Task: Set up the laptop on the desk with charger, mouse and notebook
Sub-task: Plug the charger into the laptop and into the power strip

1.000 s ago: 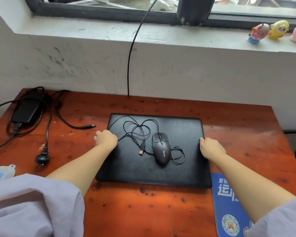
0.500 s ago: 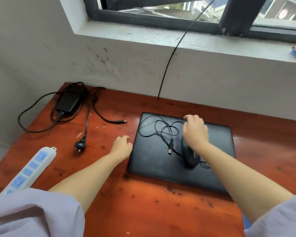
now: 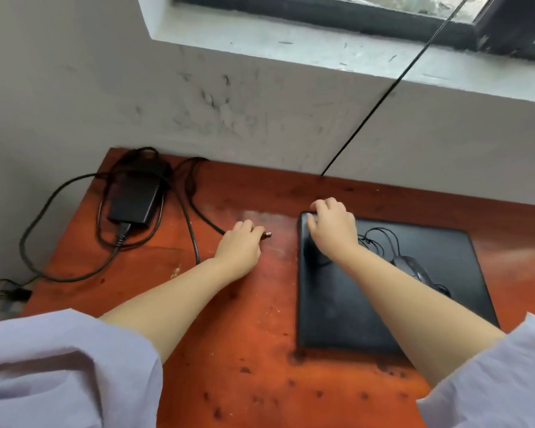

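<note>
Red-brown wood, scuffed and speckled, forms the desk (image 3: 244, 350), which stands against a grey wall below a window sill (image 3: 291, 44). A closed black laptop (image 3: 337, 304) lies flat on the desk's right part. On its lid rests a black wired mouse (image 3: 413, 268), partly hidden by the right forearm, with its thin cable (image 3: 380, 239) looped beside it. The right hand (image 3: 332, 228) lies palm down on the lid's far left corner, fingers spread and curled over the edge; it presses rather than grasps. The left hand (image 3: 240, 244) rests on the bare wood just left of the laptop, fingers closed around the charger's round plug (image 3: 267, 234), whose metal tip protrudes toward the laptop without touching it. The charger brick (image 3: 133, 197) sits at the desk's far left corner amid its coiled black cord (image 3: 192, 239). Lilac sleeves (image 3: 59, 372) fill the lower corners. A separate black wire (image 3: 383, 97) runs from the window down to the desk's back edge.
</note>
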